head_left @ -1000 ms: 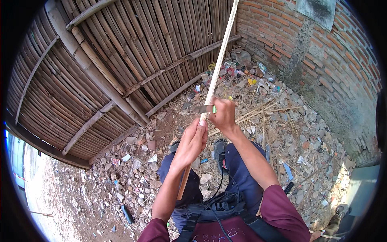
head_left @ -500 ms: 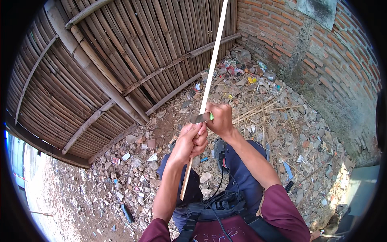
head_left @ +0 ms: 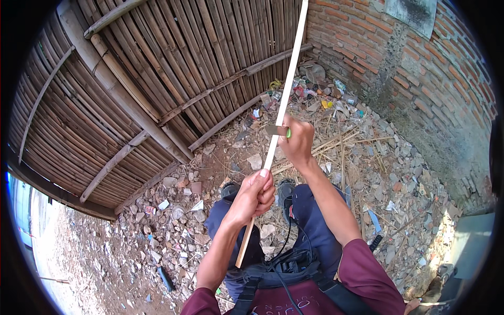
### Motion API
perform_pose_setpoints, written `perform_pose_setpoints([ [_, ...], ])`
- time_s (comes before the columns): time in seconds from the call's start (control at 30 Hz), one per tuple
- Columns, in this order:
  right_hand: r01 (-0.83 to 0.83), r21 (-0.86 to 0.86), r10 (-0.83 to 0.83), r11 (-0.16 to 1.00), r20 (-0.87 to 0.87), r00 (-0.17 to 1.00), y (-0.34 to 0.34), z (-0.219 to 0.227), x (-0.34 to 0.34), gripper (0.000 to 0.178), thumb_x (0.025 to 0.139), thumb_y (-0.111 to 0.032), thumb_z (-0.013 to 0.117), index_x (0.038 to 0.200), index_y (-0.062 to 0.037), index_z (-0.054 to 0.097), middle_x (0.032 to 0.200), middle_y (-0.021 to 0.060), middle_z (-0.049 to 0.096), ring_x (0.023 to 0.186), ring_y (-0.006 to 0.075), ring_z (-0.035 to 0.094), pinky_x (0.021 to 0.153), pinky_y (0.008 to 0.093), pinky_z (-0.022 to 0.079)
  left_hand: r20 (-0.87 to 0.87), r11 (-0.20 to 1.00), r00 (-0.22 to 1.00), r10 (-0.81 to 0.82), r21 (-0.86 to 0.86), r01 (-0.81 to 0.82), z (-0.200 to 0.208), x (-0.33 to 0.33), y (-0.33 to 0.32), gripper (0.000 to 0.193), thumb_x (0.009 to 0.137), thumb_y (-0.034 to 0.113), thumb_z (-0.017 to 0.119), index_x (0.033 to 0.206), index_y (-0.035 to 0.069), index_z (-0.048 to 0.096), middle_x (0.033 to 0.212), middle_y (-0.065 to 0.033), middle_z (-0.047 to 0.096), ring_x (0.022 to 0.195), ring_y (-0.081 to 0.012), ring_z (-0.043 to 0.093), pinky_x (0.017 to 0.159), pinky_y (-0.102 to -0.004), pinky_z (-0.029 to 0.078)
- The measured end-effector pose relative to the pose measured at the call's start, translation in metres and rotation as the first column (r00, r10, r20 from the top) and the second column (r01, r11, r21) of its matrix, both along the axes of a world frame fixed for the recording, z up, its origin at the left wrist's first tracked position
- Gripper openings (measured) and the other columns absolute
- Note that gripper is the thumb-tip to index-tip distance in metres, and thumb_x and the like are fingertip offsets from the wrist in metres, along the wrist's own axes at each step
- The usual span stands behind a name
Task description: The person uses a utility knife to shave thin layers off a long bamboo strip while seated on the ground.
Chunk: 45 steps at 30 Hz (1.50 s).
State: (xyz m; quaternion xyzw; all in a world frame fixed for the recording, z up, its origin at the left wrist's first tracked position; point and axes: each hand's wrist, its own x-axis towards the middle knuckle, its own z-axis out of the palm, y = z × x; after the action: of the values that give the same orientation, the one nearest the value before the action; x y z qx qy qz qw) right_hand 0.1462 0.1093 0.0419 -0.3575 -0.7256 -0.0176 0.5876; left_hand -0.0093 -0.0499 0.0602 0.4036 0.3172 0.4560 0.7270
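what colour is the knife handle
The visible bit of the handle is bright green; the head view shows it best.

Shows pale lettering (head_left: 304, 303) on the front of the maroon shirt (head_left: 268, 293), between two dark straps (head_left: 336, 295). Runs in two rows, with smaller, fainter characters nearer the dark gear (head_left: 286, 275) at the waist and larger ones toward the lower edge of the view. Is crossed by a dark cable (head_left: 284, 285). Can be made out only in part.
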Motion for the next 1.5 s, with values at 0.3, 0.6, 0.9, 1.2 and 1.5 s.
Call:
perform_pose_setpoints([
  [0.3, 0.021, -0.021, -0.021, 1.000, -0.006, 1.000, 0.014, -0.008, -0.003, 0.007, 0.090, -0.008, 0.065, 0.083, -0.0100, 0.064, 0.060, 0.0096, 0.067, 0.050, 0.0255, 0.068, 0.045, 0.0414, 0.045, -0.105, 0.999, 0.993, 0.054, 0.011, -0.053, -0.009, -0.008, -0.020, 0.050, 0.116, 0.050, 0.043, 0.082, 0.015, 0.038, 0.058, 0.0071, 0.027, 0.046, -0.0047, 0.021, 0.039, -0.0247, 0.016],
  [0.6, 0.023, 0.028, -0.024, 0.999, 0.038, 0.999, 0.018, -0.011, -0.008, 0.007, 0.088, -0.005, 0.064, 0.084, -0.0109, 0.066, 0.061, 0.0085, 0.068, 0.050, 0.0220, 0.067, 0.044, 0.0397, 0.046, -0.165, 0.996, 0.983, 0.083, -0.005, -0.086, -0.013, -0.018, -0.036, 0.050, 0.116, 0.051, 0.043, 0.081, 0.015, 0.037, 0.058, 0.0068, 0.026, 0.045, -0.0052, 0.022, 0.039, -0.0250, 0.017],
  [0.9, 0.193, -0.201, -0.203, 0.960, -0.027, 0.979, 0.058, -0.006, 0.023, 0.018, 0.096, -0.007, 0.064, 0.083, -0.0023, 0.076, 0.059, 0.0154, 0.069, 0.046, 0.0266, 0.067, 0.045, 0.0418, 0.046, -0.156, 0.994, 0.987, -0.036, -0.109, 0.019, -0.041, -0.037, -0.076, 0.047, 0.117, 0.048, 0.042, 0.085, 0.014, 0.037, 0.060, 0.0064, 0.026, 0.048, -0.0054, 0.022, 0.041, -0.0262, 0.017],
  [1.2, 0.311, -0.158, -0.316, 0.937, -0.003, 0.949, 0.070, -0.009, 0.031, 0.018, 0.091, -0.011, 0.066, 0.096, -0.0009, 0.080, 0.066, 0.0208, 0.071, 0.062, 0.0370, 0.073, 0.058, 0.0486, 0.055, -0.196, 0.980, 0.980, -0.044, -0.199, 0.004, -0.048, -0.060, -0.116, 0.047, 0.117, 0.048, 0.042, 0.085, 0.014, 0.038, 0.060, 0.0059, 0.026, 0.049, -0.0061, 0.023, 0.043, -0.0274, 0.017],
  [1.5, 0.425, -0.175, -0.420, 0.888, 0.067, 0.905, 0.089, -0.021, 0.036, 0.019, 0.088, -0.009, 0.068, 0.100, -0.0014, 0.080, 0.068, 0.0197, 0.072, 0.065, 0.0375, 0.074, 0.060, 0.0477, 0.057, -0.165, 0.965, 0.986, -0.015, -0.260, -0.029, -0.055, -0.079, -0.155, 0.046, 0.118, 0.044, 0.042, 0.083, 0.014, 0.037, 0.062, 0.0055, 0.027, 0.050, -0.0068, 0.024, 0.044, -0.0275, 0.019],
])
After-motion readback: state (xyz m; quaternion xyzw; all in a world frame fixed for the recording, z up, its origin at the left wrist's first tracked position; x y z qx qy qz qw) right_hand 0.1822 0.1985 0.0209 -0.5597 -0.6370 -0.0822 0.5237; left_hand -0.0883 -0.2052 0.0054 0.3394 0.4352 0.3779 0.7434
